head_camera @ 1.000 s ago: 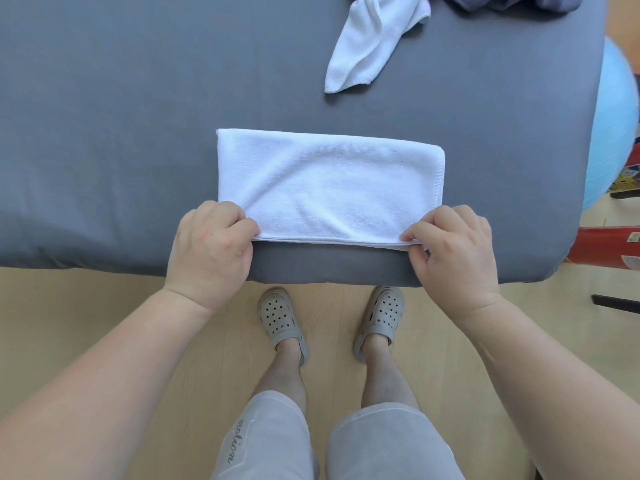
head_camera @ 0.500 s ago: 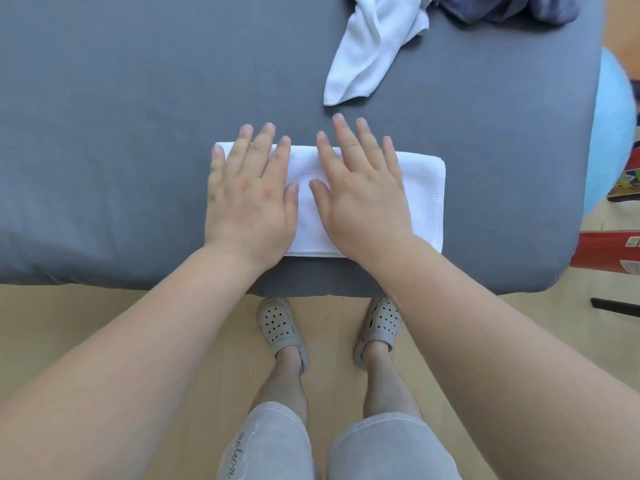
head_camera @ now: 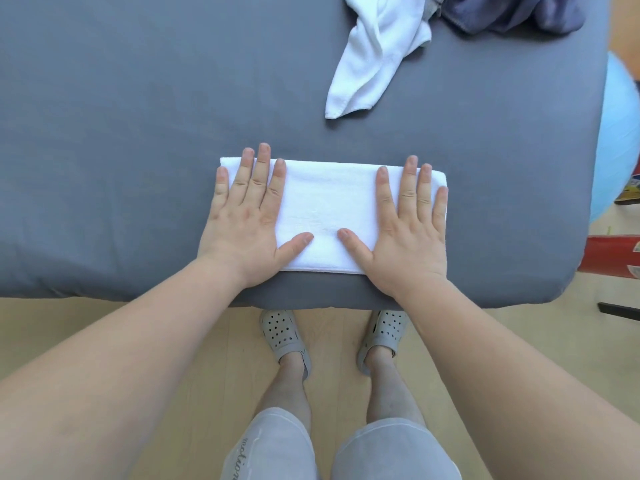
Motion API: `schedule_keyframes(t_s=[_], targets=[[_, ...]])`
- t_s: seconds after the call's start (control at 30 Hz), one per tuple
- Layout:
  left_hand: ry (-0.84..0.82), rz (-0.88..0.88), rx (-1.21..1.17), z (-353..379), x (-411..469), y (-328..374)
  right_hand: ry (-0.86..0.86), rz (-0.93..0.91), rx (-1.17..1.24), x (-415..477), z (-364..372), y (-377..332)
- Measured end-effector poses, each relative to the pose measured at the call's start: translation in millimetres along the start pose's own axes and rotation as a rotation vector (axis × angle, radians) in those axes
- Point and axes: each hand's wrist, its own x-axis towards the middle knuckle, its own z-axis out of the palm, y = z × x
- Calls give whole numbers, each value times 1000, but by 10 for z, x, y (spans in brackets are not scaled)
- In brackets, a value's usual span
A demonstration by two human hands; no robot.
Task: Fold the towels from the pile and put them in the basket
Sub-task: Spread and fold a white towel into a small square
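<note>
Both hands are lying flat: left hand pressing on the left end, right hand on the right end of the folded white towel, fingers straight and spread, gripping nothing. Towel's lying as a long strip near the front edge of the grey surface, so looks like we're watching the smoothing step, mid-fold. Next move is prob calling for pinching one short end & bringing it over to the other, corners matched, then carrying it to the basket, which isn't in view. Counting: 1 folded towel, 1 crumpled white towel waiting farther back, at least 1 dark cloth beside it, cut off by the frame.
</note>
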Motion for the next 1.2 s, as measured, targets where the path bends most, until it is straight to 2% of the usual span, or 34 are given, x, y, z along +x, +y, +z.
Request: schedule_keyframes(t_s=[0.33, 0.43, 0.53, 0.6, 0.83, 0.9, 1.07, 1.2], targets=[[84, -16, -51, -40, -73, -55, 20, -2, -11, -31, -120, 54], [138, -140, -152, -62, -196, -80, 86, -101, 21, -79, -223, -204], [90, -263, -267, -90, -279, -117, 85, -178, 37, -34, -213, -534], [60, -260, -327, -93, -323, -150, 57, -150, 38, 30, -152, -644], [168, -212, -538, -172, -366, -265, 18, -120, 45, 67, -1, -640], [164, -237, -667, -205, -357, -310, 18, -109, 46, 72, 8, -651], [160, -532, -843, -269, -319, -318, 22, -91, 48, 70, 37, -668], [93, -642, -834, -300, -153, -331, 18, -82, 45, 72, 44, -668]])
